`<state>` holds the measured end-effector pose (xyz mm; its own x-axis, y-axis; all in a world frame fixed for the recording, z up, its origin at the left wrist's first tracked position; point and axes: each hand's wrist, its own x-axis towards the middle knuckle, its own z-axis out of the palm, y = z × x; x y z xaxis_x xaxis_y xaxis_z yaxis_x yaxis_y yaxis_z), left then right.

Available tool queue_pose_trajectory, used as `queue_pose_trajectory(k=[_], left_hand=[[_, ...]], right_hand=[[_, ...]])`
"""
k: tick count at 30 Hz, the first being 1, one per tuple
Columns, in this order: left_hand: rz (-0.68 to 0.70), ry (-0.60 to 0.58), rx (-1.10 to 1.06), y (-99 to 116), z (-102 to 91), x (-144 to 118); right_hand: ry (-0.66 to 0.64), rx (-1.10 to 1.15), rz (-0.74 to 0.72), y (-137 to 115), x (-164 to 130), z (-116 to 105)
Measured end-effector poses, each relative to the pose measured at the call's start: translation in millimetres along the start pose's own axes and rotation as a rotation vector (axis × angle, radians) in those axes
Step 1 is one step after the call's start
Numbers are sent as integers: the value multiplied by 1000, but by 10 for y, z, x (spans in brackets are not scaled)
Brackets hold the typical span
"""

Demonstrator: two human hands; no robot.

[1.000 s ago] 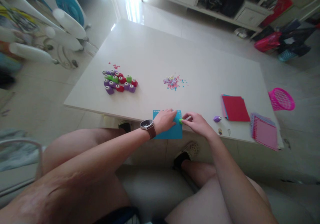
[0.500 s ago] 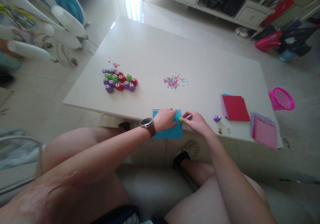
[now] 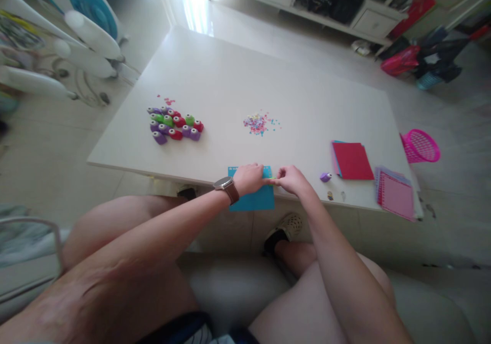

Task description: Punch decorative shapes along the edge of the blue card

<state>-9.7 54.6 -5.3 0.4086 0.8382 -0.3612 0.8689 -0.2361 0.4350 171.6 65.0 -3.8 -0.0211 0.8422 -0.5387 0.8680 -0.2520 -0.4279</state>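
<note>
**Paper, plastic and a glossy tabletop**

Here's the table point(image 3: 238, 78): smooth, white, with a glossy sheen catching the window light at its far edge. The blue sheet point(image 3: 251, 201) reads as matt paper, flat and thin. Over on one side, the red sheets point(image 3: 352, 161) look like the same matt paper, and the pink stack point(image 3: 397, 197) carries a fine printed pattern (too small to make out). The punches point(image 3: 174, 124) shine like moulded plastic, purple, red and green. The confetti point(image 3: 258, 123) looks like tiny paper scraps. The basket point(image 3: 420, 146) is pink plastic mesh. The watch point(image 3: 226, 184) has a brown, leather-like strap. The floor is pale, polished tile.
</note>
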Motion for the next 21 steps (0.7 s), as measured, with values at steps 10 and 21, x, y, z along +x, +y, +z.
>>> queue_pose_trajectory(k=[10, 21], left_hand=[[0, -52, 71, -33, 10, 89], [1, -102, 62, -63, -50, 130]], right_hand=[[14, -66, 19, -20, 23, 41], [-51, -11, -24, 15, -37, -57]])
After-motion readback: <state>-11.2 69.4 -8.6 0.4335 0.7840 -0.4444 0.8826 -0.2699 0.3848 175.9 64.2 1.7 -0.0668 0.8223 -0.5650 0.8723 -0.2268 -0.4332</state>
